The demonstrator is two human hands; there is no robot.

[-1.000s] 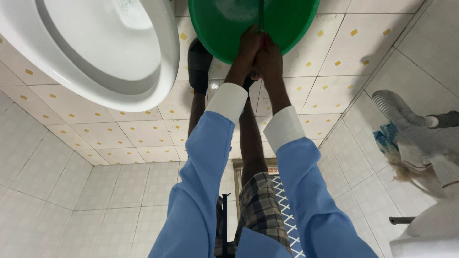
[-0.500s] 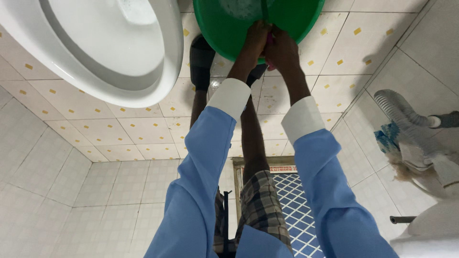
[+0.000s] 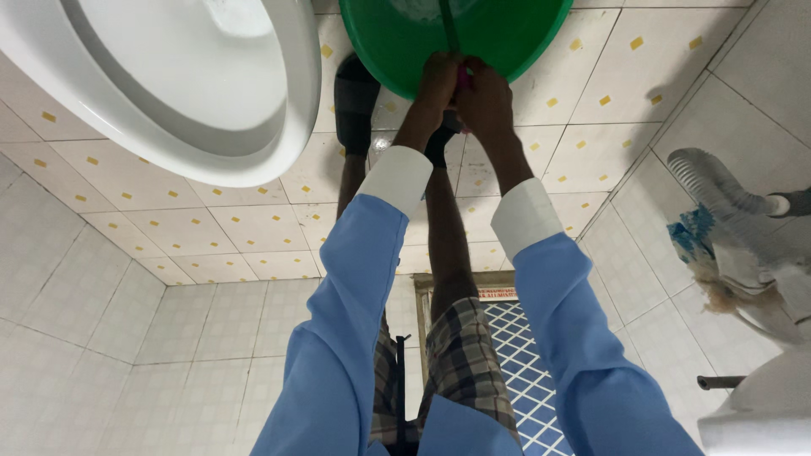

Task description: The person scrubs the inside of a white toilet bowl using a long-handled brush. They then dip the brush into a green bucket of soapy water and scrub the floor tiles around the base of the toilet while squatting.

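Lighting on my feed is bright and even, with no dim zones. I note soft sheen on the white toilet bowl (image 3: pixel 169 93) and on the green basin (image 3: pixel 507 25), but nothing blown out. A broad soft shadow lies on the tiled floor (image 3: pixel 659 76) right of the basin. Focus is sharp at centre; tile lines bow and stretch towards the edges.

Basin (image 3: pixel 397 34) under my hands: green plastic, smooth, glossy. Toilet bowl (image 3: pixel 211 127): white ceramic, glazed, shiny. Floor (image 3: pixel 253 228): glazed tile, slight sheen. My sleeves (image 3: pixel 355 279): blue cloth, matt, white cuffs. Shorts (image 3: pixel 460 363): checked woven cloth.
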